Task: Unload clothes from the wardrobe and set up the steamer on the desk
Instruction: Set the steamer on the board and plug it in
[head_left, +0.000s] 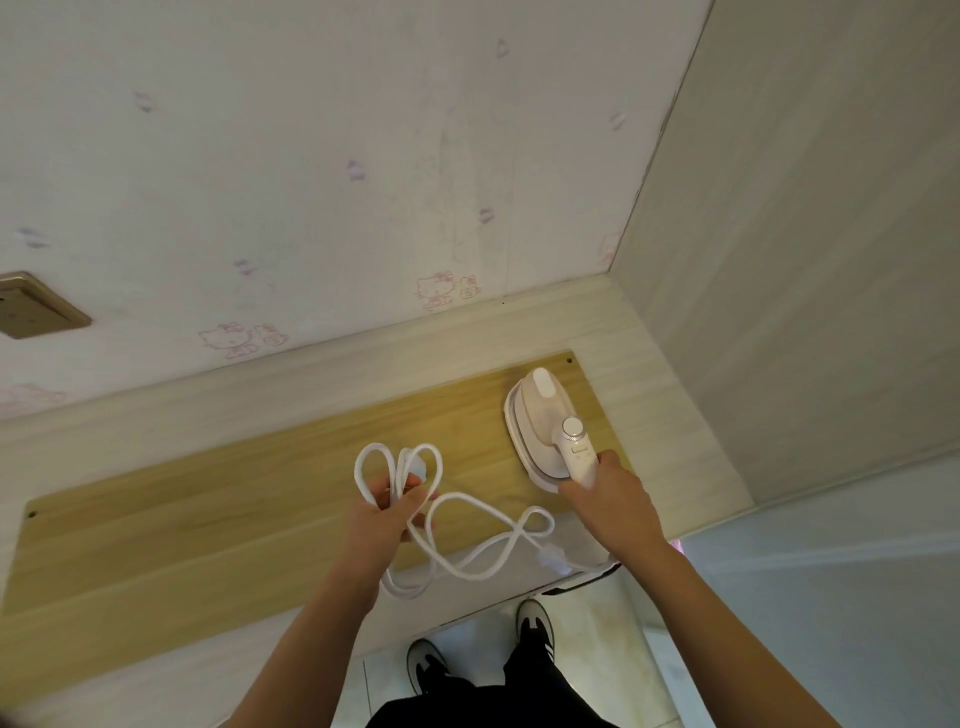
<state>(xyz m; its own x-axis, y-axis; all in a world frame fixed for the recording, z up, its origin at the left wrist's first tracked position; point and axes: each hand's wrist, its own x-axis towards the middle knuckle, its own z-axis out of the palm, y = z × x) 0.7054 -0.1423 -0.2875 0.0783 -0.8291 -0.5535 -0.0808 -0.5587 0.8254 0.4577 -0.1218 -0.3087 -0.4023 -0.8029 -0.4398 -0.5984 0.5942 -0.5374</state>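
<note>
Black shoes at lower centre, left hand grip closed round bunched white cord at centre, right hand grip wrapped round steamer handle, steamer flat on tabletop right of centre, wall socket far left.

My right hand covers the lower handle of the steamer, my left hand hides part of the cord, and the wall socket is cut off at the left edge.
</note>
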